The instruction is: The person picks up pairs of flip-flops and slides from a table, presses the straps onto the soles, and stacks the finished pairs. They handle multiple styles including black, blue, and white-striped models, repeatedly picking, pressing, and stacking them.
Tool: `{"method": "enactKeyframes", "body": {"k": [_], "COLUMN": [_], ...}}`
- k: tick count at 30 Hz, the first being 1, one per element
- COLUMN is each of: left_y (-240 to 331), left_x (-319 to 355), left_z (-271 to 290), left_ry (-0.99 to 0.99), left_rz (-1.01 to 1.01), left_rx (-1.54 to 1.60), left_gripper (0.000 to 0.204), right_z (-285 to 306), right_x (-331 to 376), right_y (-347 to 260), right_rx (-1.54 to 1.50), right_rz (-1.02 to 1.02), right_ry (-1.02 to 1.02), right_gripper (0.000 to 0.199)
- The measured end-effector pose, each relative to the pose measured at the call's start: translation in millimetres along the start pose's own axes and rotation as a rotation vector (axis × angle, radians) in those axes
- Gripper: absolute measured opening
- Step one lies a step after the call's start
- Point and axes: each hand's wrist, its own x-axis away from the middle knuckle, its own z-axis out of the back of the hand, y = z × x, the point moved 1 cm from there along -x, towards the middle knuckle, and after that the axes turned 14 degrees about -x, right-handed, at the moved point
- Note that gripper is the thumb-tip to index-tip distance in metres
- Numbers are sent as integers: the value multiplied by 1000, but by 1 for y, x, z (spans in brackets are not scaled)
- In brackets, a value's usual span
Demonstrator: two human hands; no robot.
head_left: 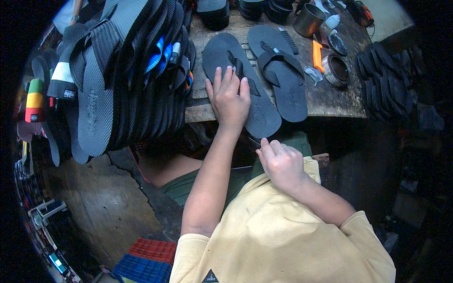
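A dark grey flip-flop (pixel 263 114) lies slanted on the worn wooden bench, its heel reaching past the front edge. My left hand (pixel 230 104) rests on it near the strap, fingers spread, covering part of the strap. Just below the heel, my right hand (pixel 283 165) is closed around a thin, dark, narrow tool (pixel 255 141). Only the tool's tip shows, so its exact kind is hidden. A second grey flip-flop (pixel 290 96) with a black strap (pixel 278 59) lies to the right of the first.
A tall stack of flip-flops (pixel 96 108) crowds the left side. On the bench (pixel 339 106) at right are an orange-handled tool (pixel 317 55), a round tin (pixel 336 70) and a metal cup (pixel 309 20). Dark soles (pixel 384 82) are piled at far right, others (pixel 212 13) at the back.
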Motion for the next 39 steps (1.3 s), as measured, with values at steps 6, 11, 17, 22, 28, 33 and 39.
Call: {"method": "enactKeyframes", "body": {"k": [6, 11, 17, 22, 28, 33, 39], "left_y": [-22, -31, -3, 5, -4, 9, 8], "left_x": [2, 29, 21, -2, 22, 62, 69], "left_z": [25, 71, 77, 47, 42, 55, 59], "left_ry": [-135, -245, -204, -216, -152, -95, -88], "left_rz": [290, 521, 182, -156, 27, 96, 37], "left_rx": [571, 601, 219, -320, -21, 80, 93], "left_gripper": [38, 43, 60, 66, 21, 16, 16], "right_z": [17, 30, -9, -2, 9, -17, -44], "right_x": [2, 11, 30, 28, 15, 27, 8], "right_y": [14, 61, 66, 76, 116, 91, 75], "right_rx": [-217, -633, -1161, -1403, -977, -1287, -1254], "right_rz": [-188, -499, -580, -665, -783, -853, -721], "right_ry": [76, 181, 8, -67, 241, -44, 60], "right_gripper": [28, 29, 35, 36, 35, 33, 30]}}
